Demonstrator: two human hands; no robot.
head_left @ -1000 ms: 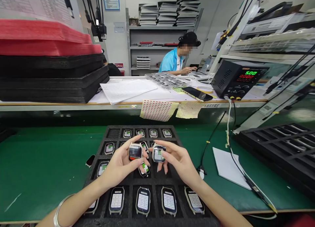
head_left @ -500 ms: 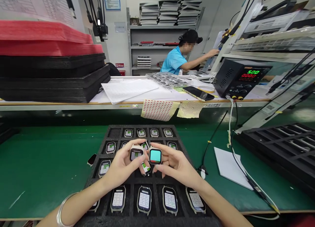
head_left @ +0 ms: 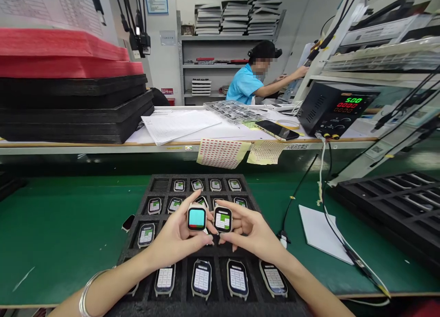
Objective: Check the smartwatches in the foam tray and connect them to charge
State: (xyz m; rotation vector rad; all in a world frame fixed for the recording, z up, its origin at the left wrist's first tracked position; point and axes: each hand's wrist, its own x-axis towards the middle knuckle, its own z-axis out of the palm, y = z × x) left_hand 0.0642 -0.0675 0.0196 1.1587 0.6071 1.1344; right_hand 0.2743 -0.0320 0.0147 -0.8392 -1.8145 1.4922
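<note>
Side by side above a black foam tray (head_left: 249, 195), each of my hands holds a smartwatch without a strap. My left hand (head_left: 175, 234) grips a smartwatch (head_left: 197, 217) whose screen is cyan with a red strip along the bottom. In my right hand (head_left: 249, 230), fingers and thumb pinch the edges of another smartwatch (head_left: 223, 220) showing a white and green grid. Several more watches sit in the tray's compartments, among them a watch (head_left: 201, 279) in the front row with a white grid screen. My hands hide part of the middle rows.
A dark watch-like piece (head_left: 128, 223) lies left of the tray. To the right are a white pad (head_left: 325, 234), cables and another black tray (head_left: 388, 211). A shelf ahead carries a phone (head_left: 277, 130), a power supply (head_left: 338, 108) and stacked foam trays (head_left: 68, 108). A co-worker (head_left: 245, 83) sits beyond.
The left watch's screen has gone from a dim grid to cyan and red; the right watch's from cyan to a white and green grid. My left thumb has moved down off its screen.
</note>
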